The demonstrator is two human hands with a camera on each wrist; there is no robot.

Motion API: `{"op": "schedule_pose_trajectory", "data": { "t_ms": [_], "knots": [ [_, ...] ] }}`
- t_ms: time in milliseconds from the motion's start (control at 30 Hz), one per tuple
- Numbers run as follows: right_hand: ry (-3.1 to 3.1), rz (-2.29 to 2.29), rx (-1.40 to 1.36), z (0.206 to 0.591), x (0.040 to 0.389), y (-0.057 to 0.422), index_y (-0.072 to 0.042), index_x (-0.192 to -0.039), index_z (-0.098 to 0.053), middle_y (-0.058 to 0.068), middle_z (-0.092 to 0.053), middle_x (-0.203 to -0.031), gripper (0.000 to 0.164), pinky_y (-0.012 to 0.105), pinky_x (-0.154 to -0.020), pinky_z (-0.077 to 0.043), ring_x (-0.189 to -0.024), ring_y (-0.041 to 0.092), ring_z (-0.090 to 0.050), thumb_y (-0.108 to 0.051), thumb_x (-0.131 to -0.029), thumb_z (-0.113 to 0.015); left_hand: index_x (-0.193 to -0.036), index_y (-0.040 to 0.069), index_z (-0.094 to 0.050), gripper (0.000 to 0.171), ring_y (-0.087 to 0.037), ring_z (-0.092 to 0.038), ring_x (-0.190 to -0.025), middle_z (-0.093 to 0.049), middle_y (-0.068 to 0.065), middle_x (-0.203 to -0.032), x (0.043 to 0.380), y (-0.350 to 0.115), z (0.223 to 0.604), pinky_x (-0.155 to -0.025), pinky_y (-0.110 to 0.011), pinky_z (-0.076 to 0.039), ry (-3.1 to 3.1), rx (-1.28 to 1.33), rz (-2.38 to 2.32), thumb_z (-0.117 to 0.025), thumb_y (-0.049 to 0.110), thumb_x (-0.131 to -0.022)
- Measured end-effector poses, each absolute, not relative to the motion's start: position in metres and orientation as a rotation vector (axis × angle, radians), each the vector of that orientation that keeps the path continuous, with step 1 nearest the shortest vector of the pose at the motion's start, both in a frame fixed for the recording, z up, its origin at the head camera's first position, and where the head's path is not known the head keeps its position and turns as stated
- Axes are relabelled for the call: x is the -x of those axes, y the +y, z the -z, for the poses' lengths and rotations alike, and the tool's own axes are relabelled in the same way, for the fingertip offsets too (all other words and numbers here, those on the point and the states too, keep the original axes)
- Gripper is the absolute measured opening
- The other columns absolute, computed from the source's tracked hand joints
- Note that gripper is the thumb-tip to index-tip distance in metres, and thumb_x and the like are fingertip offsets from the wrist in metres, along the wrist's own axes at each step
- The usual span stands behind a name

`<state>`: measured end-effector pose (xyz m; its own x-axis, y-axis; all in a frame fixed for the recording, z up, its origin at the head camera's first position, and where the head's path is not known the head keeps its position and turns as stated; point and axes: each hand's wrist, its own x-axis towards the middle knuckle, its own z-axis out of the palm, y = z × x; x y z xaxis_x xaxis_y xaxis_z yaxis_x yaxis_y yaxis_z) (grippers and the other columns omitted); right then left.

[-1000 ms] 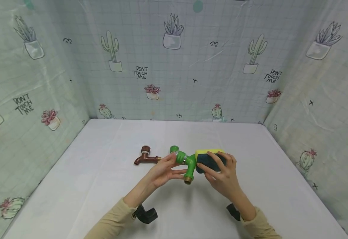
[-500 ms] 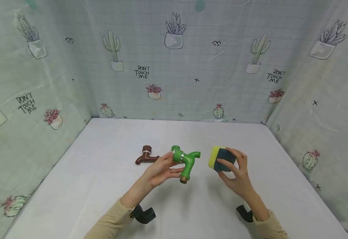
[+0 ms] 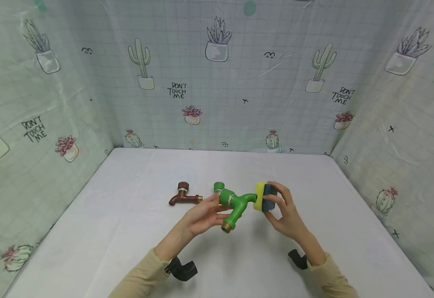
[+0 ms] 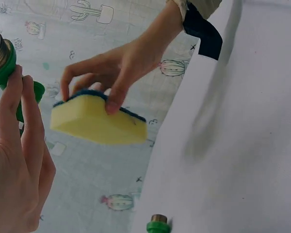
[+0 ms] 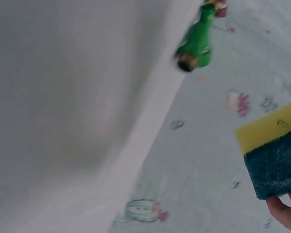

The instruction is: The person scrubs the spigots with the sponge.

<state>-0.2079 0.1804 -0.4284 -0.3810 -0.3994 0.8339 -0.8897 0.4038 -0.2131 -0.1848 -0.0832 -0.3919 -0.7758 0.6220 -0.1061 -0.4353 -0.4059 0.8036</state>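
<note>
In the head view my left hand (image 3: 206,215) grips a green water tap (image 3: 237,205) above the table, its brass threaded end pointing down and its spout turned right. My right hand (image 3: 286,211) pinches a yellow and dark green scouring sponge (image 3: 259,196) between thumb and fingers, yellow face toward the spout. Spout tip and sponge overlap in this view; whether they touch I cannot tell. The left wrist view shows the sponge (image 4: 94,121) from its yellow side, beside the tap's threaded end (image 4: 1,57). Only fingertips (image 5: 281,211) of my right hand show in the right wrist view.
A brown tap (image 3: 183,196) lies on the white table (image 3: 146,169), left of my hands. Another green tap (image 3: 218,186) sits behind the held one, partly hidden by it. Patterned cloth (image 3: 235,82) walls the table at the back and sides.
The sponge moved right, off the tap, then came back left, turned so its yellow side faces the spout. My left hand tilted the tap, its spout now reaching farther right.
</note>
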Motion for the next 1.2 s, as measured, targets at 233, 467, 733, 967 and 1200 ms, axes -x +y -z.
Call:
{"op": "schedule_pose_trajectory", "data": {
  "t_ms": [233, 467, 733, 967, 1200],
  "knots": [
    [-1.887, -0.912, -1.111, 0.42, 0.204, 0.184, -0.001, -0.106, -0.051, 0.028, -0.036, -0.127, 0.035, 0.023, -0.107, -0.028, -0.124, 0.03, -0.034, -0.029, -0.086, -0.056, -0.134, 0.009, -0.026, 0.045, -0.031, -0.057, -0.103, -0.049, -0.01, -0.112, 0.189, -0.084, 0.394, -0.075, -0.031, -0.055, 1.263, -0.254, -2.179, -0.035, 0.03, -0.096],
    [-1.875, -0.86, -1.169, 0.409, 0.199, 0.174, -0.002, -0.105, -0.052, 0.032, -0.038, -0.123, 0.032, 0.023, -0.107, -0.029, -0.123, 0.031, -0.033, -0.027, -0.086, -0.054, -0.133, 0.01, -0.027, 0.047, -0.035, -0.052, -0.111, -0.048, -0.01, -0.114, 0.19, -0.079, 0.398, -0.078, -0.03, -0.054, 1.307, -0.29, -2.141, -0.038, 0.033, -0.094],
    [-1.983, -0.757, -1.084, 0.414, 0.2, 0.184, -0.01, -0.11, -0.057, 0.024, -0.041, -0.127, 0.034, 0.021, -0.102, -0.03, -0.121, 0.031, -0.034, -0.034, -0.087, -0.052, -0.123, 0.014, -0.036, 0.038, -0.046, -0.045, -0.114, -0.049, -0.012, -0.116, 0.191, -0.082, 0.398, -0.087, -0.049, -0.045, 1.368, -0.207, -2.22, -0.044, 0.034, -0.091],
    [-2.063, -0.607, -1.094, 0.399, 0.179, 0.159, -0.024, -0.115, -0.06, 0.015, -0.046, -0.129, 0.038, 0.048, -0.082, -0.039, -0.113, 0.031, -0.039, -0.045, -0.086, -0.05, -0.107, 0.016, -0.036, 0.02, -0.046, -0.051, -0.107, -0.048, -0.013, -0.112, 0.191, -0.075, 0.394, -0.079, -0.055, -0.048, 1.506, -0.169, -2.36, -0.048, 0.02, -0.092],
    [-2.189, -0.361, -0.997, 0.399, 0.165, 0.138, -0.034, -0.121, -0.053, 0.01, -0.046, -0.127, 0.041, 0.046, -0.073, -0.037, -0.105, 0.03, -0.04, -0.048, -0.083, -0.054, -0.1, 0.018, -0.04, 0.022, -0.022, -0.065, -0.082, -0.047, -0.008, -0.095, 0.186, -0.063, 0.388, -0.071, -0.047, -0.053, 1.671, -0.187, -2.448, -0.055, 0.007, -0.087]
  ]
}}
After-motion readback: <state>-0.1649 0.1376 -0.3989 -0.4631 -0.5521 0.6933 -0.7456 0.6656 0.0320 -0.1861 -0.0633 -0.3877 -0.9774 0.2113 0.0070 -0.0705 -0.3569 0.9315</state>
